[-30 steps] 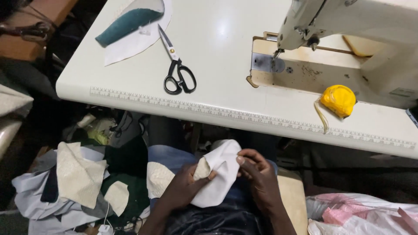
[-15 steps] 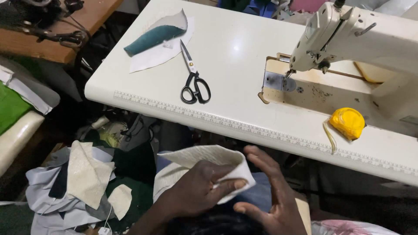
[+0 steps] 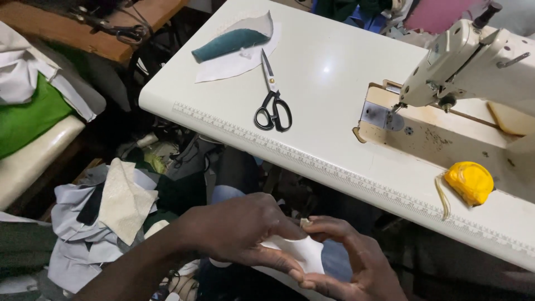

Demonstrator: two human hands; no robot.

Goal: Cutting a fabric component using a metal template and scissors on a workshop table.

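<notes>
Head view: the left hand and the right hand pinch together a small white fabric piece over the lap, below the table edge; the step looks like folding or shaping; next needs a steady grip; scissors lie well apart.

White bench, glossy top, ruler scale printed along the front edge nearest the hands. Hands sit below and in front of that edge, off the bench. Directly on the bench: black-handled scissors, above and beyond the left hand, blades pointing away from it. Farther out, up-left of the scissors: white fabric piece with a teal fabric piece lying on it. Beyond the right hand, to its right: cream sewing machine set on its inset bed. Yellow tape measure near the front edge, right of the right hand.
</notes>
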